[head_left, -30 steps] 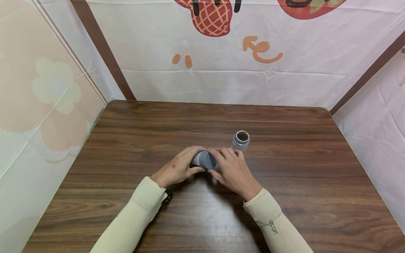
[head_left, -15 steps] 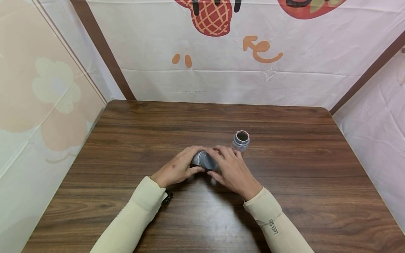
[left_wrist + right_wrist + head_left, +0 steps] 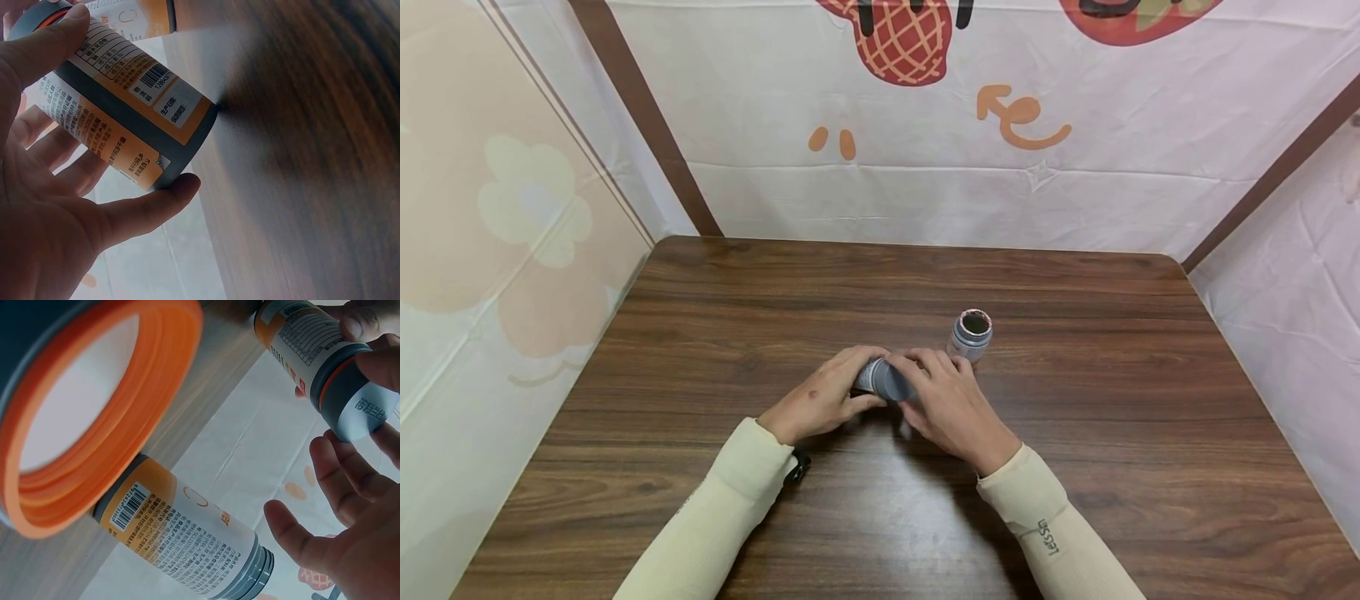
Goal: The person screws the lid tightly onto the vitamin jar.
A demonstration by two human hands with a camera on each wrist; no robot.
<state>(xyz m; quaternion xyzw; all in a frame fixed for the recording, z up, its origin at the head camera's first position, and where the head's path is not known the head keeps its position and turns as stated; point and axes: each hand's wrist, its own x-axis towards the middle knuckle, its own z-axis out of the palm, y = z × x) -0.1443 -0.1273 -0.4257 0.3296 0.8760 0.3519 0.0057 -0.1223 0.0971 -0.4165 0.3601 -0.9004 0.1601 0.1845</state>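
Observation:
In the head view my left hand (image 3: 820,398) grips a supplement-style bottle (image 3: 867,377) around its side. The left wrist view shows its white, orange and dark grey label, a barcode, and its dark base tilted close over the table. My right hand (image 3: 953,402) pinches the bottle's dark grey screw cap (image 3: 359,412) between thumb and fingers, its orange ring showing below the cap. A similar bottle (image 3: 972,335) stands uncapped just beyond my right fingers, its threaded neck (image 3: 253,575) bare. A loose cap (image 3: 169,381) with an orange inside looms close to the right wrist camera.
The brown wood-grain table (image 3: 760,308) spreads around both hands. A white printed cloth (image 3: 775,200) hangs behind its far edge, with more cloth at both sides. A dark wristband (image 3: 797,468) shows at my left cuff.
My right fingers and thumb have shifted slightly around the cap, the thumb drawing in toward its edge. My left hand, its bottle and the uncapped bottle stay in place.

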